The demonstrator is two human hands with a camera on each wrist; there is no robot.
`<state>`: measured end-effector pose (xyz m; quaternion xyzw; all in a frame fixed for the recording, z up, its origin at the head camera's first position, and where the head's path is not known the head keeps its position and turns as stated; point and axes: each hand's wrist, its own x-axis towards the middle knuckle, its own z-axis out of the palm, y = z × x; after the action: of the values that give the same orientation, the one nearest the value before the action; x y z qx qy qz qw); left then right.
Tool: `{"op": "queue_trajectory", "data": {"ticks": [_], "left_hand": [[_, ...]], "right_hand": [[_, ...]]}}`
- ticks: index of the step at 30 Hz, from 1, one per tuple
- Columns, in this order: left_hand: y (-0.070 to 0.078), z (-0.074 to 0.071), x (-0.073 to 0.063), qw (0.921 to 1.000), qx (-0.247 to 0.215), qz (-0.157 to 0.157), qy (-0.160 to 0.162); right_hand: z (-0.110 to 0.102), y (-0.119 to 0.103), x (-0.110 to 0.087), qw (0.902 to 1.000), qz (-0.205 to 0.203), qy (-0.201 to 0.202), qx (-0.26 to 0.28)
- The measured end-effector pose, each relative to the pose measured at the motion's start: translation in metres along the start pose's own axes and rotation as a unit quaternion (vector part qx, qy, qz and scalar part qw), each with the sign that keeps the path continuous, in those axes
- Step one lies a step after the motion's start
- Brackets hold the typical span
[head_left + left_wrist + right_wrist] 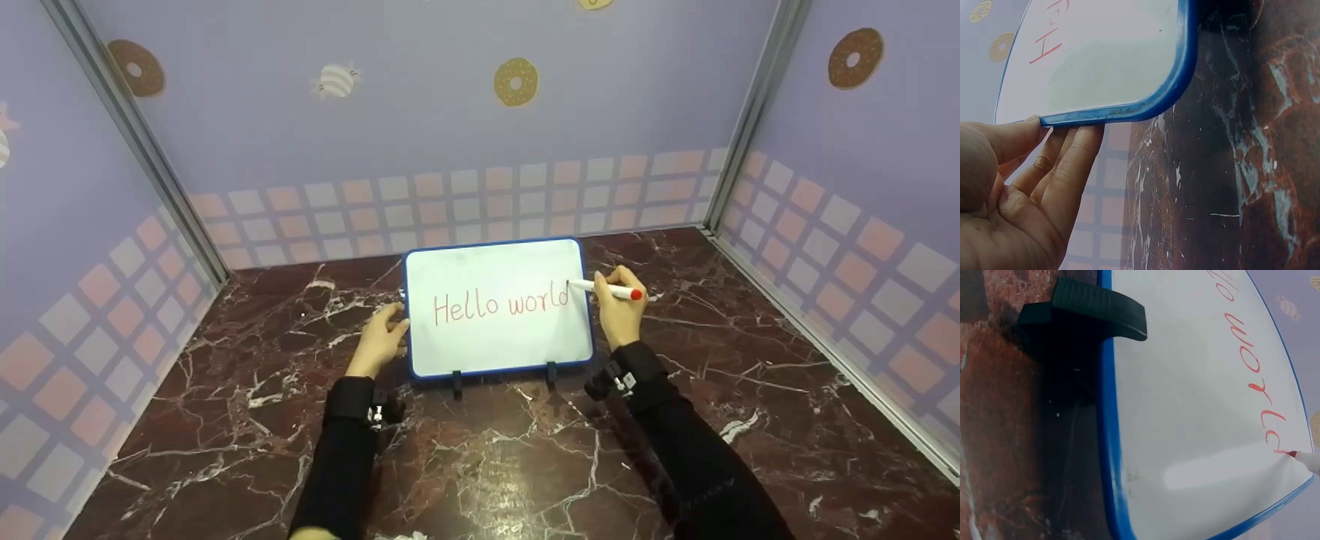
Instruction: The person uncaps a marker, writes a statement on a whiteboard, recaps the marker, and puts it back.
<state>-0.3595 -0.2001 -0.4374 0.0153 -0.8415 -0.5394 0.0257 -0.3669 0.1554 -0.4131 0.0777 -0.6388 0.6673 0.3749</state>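
A small whiteboard (pixel 495 341) with a blue frame leans upright on a stand and bears the words "Hello world" in red. At its left edge my left hand (pixel 379 341) pinches the frame. The left wrist view shows the thumb (pixel 1016 136) at the front and the other fingers (pixel 1075 163) behind the edge. My right hand (pixel 621 311) grips a white marker (pixel 607 288) with a red end, beside the board's right edge. In the right wrist view the marker's red tip (pixel 1292 454) meets the board at the letter "d"; the right hand is out of that view.
Two dark feet of the stand (pixel 457 384) jut out under the board's lower edge. Everything stands on a dark red marble-patterned table (pixel 480 465). Lilac wall panels (pixel 420 135) with doughnut and tile prints enclose it at the back and both sides.
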Motion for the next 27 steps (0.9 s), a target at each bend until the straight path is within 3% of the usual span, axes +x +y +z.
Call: {"op": "queue_trajectory", "data": {"ticks": [11, 19, 27], "left_hand": [[0.001, 0.0, -0.002, 0.9998, 0.017, 0.005, 0.0], [0.002, 0.001, -0.003, 0.9999, 0.016, 0.003, 0.003], [0.003, 0.0, -0.003, 0.9999, 0.011, -0.002, -0.001]], "right_hand": [[-0.005, -0.002, -0.006, 0.9993, -0.013, -0.008, -0.034], [-0.008, -0.003, -0.006, 0.9994, -0.003, -0.015, -0.03], [-0.012, -0.003, 0.002, 0.9998, 0.001, 0.017, -0.004]]}}
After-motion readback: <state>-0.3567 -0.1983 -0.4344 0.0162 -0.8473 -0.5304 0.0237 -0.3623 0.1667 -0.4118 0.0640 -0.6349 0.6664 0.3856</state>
